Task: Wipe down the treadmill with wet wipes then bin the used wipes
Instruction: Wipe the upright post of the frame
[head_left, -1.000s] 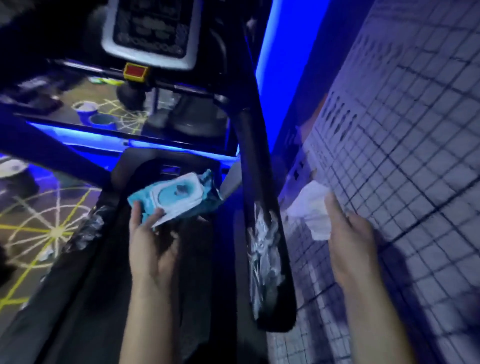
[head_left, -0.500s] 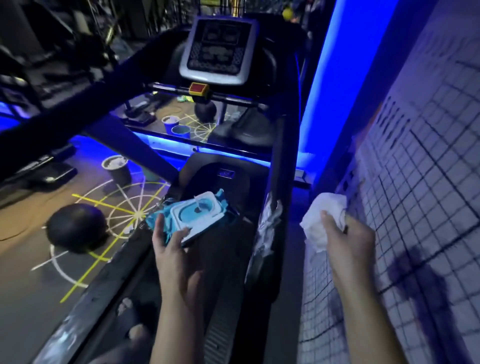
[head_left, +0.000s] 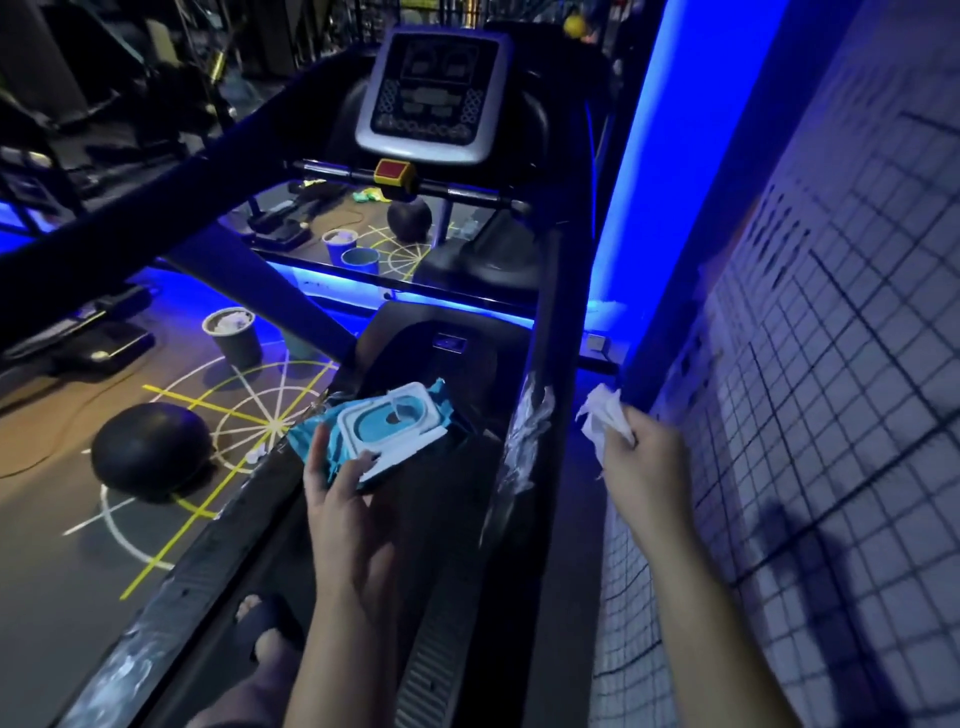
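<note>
Left hand grips wipes pack by near edge, thumb on lid frame. Pack sits over treadmill belt, between side rails. Right hand clamped on bunched wet wipe, over gap between right rail and tiled wall.

Risks:
- Edge-only hold: pack could tip onto belt.
- Lid flap open: contents may dry.
- Wipe dropped here likely lands in gap, awkward to retrieve.

Bin well apart, on floor left.

Pack long axis: near-left to far-right, opening facing up. Wipe: no clear axis.
</note>
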